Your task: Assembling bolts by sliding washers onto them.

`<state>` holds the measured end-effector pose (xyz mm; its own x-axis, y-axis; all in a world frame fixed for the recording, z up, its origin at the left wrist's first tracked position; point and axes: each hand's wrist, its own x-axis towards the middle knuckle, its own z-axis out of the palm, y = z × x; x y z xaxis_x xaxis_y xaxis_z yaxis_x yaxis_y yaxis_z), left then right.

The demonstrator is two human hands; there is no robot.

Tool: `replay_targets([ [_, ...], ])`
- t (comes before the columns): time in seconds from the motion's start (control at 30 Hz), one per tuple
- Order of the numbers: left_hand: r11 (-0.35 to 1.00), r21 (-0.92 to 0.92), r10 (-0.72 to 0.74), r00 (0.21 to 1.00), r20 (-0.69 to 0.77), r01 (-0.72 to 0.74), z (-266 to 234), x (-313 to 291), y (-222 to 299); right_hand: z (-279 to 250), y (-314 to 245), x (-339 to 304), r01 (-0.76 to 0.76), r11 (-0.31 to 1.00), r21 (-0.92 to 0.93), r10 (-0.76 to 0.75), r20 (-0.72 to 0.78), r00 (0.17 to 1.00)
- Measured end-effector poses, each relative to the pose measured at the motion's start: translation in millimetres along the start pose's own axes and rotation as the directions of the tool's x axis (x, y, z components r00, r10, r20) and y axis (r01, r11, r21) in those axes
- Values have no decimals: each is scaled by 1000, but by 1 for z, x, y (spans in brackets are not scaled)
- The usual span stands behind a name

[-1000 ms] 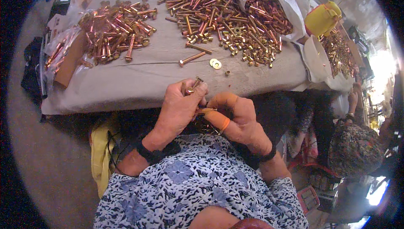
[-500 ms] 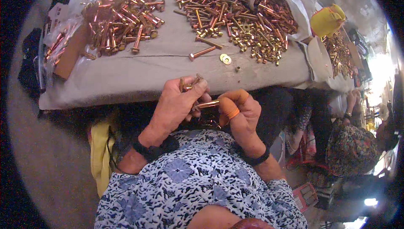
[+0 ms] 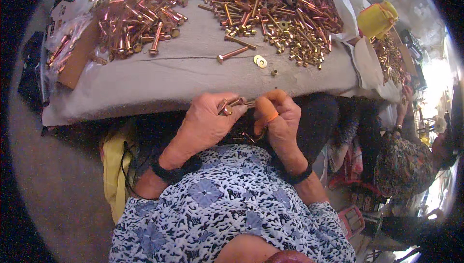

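At the near edge of the table (image 3: 193, 80), the left hand (image 3: 207, 122) is closed around a few bolts (image 3: 228, 107), their heads showing by the thumb. A slim shank (image 3: 250, 103) points rightward, roughly along that edge, to the right hand (image 3: 283, 124), whose thumb and forefinger are bent nearly together; whether they grip it cannot be told. Flat washers (image 3: 260, 62) lie beyond, on the tabletop.

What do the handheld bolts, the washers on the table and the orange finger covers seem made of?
Bolts in the left hand: metal, probably plated steel, given their coppery glints. Washers: likely metal, smooth and pale gold, reflecting light. Finger covers on the right hand: perhaps rubber or latex, matte and close-fitting, but fabric can't be ruled out.
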<state>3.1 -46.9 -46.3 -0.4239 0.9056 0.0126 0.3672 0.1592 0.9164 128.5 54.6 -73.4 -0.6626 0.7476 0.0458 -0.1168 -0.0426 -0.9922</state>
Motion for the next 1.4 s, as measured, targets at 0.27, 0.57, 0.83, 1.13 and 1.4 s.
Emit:
replay_targets([
  [0.27, 998, 48, 30, 1000, 0, -30, 0, 0, 1, -3, 3, -2, 103, 982, -161, -85, 115, 990],
  [0.57, 936, -166, -322, 946, -44, 311, -15, 2, 12, -27, -25, 55, 355, 558, -750, -417, 117, 901],
  [0.83, 915, -222, -341, 940, 22, 337, -17, 8, 11, -38, -18, 64, 340, 644, -685, -409, 67, 910],
  [1.13, 911, -213, -355, 934, 32, 353, -15, 10, 13, -17, -20, 40, 202, 977, -63, -185, 211, 960],
  [1.4, 898, -228, -371, 926, 62, 375, -17, 7, 12, -3, -19, 29, 70, 996, -60, -57, 198, 979],
])
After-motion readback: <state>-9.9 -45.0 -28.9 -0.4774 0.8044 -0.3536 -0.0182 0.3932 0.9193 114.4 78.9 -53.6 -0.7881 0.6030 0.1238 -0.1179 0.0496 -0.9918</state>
